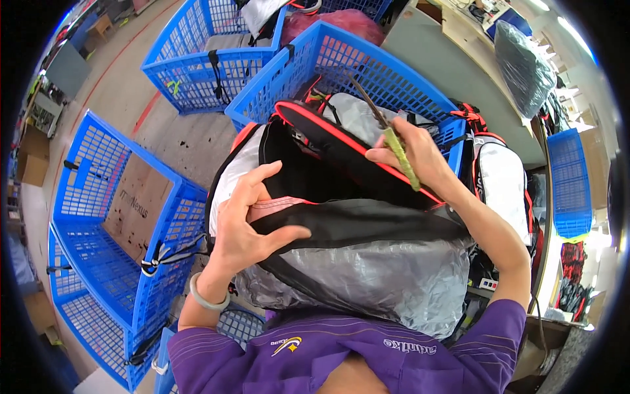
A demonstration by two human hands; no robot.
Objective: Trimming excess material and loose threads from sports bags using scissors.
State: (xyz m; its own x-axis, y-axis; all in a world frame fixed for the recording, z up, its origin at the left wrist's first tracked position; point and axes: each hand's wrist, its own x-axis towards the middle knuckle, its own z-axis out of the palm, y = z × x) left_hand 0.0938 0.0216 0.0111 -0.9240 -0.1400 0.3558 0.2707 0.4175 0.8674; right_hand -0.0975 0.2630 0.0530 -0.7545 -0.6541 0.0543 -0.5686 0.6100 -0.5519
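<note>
A large bag (pixel 367 276) with silver-grey and black fabric and red piping sits in front of me, its mouth agape and a black lining showing. My left hand (pixel 243 220) is at the left of the opening, thumb and forefinger spread; the other fingers are partly hidden at a pinkish strip (pixel 272 207) along the edge. Over the raised black flap (pixel 328 131), my right hand (pixel 420 154) grips a long, thin, pointed metal tool (pixel 397 148) by its green-wrapped handle. The tool's tip points up and to the left, away from me.
Behind the bag stands a blue plastic basket (pixel 367 59) holding more silver and black bags. Another blue basket (pixel 190 79) is farther left, and stacked ones (pixel 118 236) stand at my left. A white bag (pixel 502 177) and a grey-sided table (pixel 459 72) are on the right.
</note>
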